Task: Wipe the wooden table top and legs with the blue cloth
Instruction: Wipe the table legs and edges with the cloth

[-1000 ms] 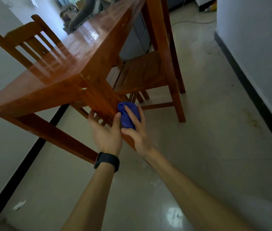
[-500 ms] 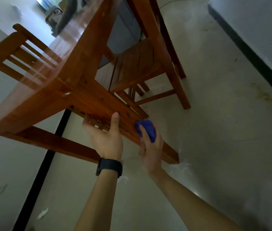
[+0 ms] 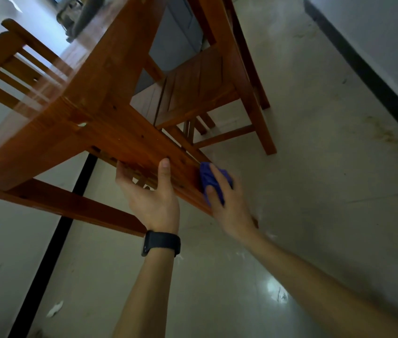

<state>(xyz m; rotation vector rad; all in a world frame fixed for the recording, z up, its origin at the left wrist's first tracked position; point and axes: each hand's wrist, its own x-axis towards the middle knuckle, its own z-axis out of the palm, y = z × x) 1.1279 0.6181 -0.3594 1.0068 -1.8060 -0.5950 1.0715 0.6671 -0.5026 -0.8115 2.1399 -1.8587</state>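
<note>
We are pressing the blue cloth (image 3: pixel 213 182) with our right hand (image 3: pixel 227 203) against the wooden table leg (image 3: pixel 144 147), while our left hand (image 3: pixel 154 201) is gripping that leg just beside it.

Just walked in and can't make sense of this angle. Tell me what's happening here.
A person is wiping down a wooden table. The right hand presses a bunched blue cloth against the near table leg, low down toward the floor. The left hand, with a black watch on its wrist, grips the same leg just above the cloth to steady it. Wooden chairs stand at the table's sides.
</note>
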